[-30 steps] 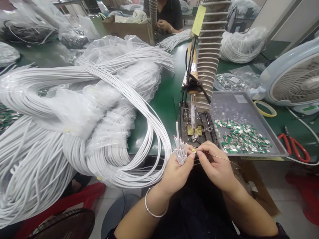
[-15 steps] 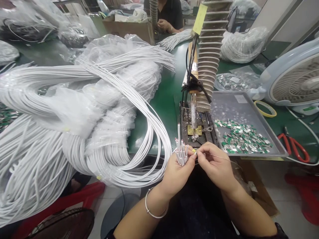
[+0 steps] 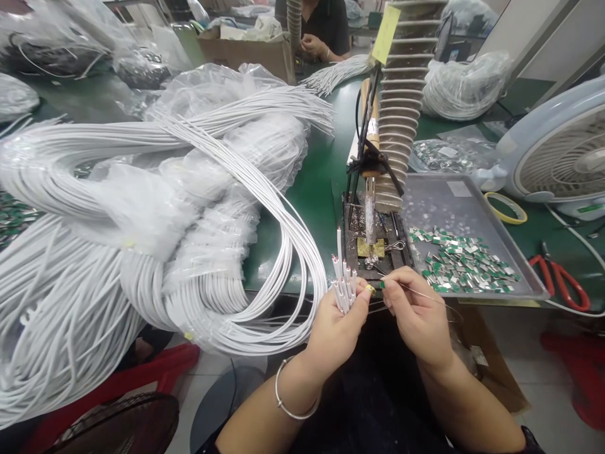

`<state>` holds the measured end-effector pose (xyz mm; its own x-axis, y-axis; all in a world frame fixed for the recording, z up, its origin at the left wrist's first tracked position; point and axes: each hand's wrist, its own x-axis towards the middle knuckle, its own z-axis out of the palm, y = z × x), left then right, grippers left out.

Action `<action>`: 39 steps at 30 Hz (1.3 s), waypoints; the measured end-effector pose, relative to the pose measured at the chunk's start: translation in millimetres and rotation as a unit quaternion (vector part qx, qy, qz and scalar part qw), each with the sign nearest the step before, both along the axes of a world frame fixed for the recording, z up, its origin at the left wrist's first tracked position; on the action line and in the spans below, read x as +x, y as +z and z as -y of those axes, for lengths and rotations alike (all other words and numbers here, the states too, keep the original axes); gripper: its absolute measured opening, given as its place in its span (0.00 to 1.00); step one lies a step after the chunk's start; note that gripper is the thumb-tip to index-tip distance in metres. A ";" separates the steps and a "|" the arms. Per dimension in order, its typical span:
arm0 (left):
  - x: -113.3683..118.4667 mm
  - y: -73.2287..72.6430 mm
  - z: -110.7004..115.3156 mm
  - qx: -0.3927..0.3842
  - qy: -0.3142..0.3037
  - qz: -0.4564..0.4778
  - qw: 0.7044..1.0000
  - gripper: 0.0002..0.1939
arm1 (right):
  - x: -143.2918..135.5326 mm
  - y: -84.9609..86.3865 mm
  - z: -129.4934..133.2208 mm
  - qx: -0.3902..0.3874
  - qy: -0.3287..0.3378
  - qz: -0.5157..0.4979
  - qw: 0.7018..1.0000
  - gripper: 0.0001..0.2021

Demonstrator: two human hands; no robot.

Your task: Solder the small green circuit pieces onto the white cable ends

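Note:
My left hand (image 3: 336, 334) is closed around a bundle of white cables (image 3: 344, 287), whose stripped ends point upward. Something small and yellow (image 3: 370, 289) shows at its thumb and fingertip. A small green circuit board (image 3: 382, 285) is pinched in my right hand (image 3: 418, 321), a short gap away from the left fingertips. Thin wire (image 3: 428, 295) also runs through the right hand and trails off to the right. Just beyond both hands, a soldering iron (image 3: 370, 211) points down in its stand, above a yellow sponge (image 3: 371, 246).
White cable bundles (image 3: 189, 221) in plastic cover the left side. A grey tray (image 3: 477, 198) of small green boards lies right, beside red-handled pliers (image 3: 560, 280), a tape roll (image 3: 505, 208) and a fan (image 3: 562, 145). A ribbed hose (image 3: 406, 94) hangs behind the iron. Another person (image 3: 326, 31) sits opposite.
My right hand has moved slightly right, away from the left fingertips, and the green board now shows in its pinch. The left hand keeps its hold on the cables.

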<state>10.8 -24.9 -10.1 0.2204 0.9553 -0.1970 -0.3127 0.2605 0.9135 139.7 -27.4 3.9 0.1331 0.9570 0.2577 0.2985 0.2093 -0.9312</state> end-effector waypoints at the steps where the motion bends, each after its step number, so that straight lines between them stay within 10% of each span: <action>1: 0.4 0.0 -0.1 -0.007 -0.001 0.008 1.000 0.12 | -0.5 -1.0 0.6 0.004 0.004 0.004 1.000 0.06; 13: 5.4 20.4 -6.5 0.004 0.035 0.045 0.998 0.09 | -11.4 -6.7 1.2 0.017 -0.017 -0.030 0.999 0.04; 39: -2.7 7.0 -8.1 -0.051 0.080 -0.022 0.995 0.05 | -2.2 -30.2 15.2 0.188 -0.020 0.070 0.980 0.16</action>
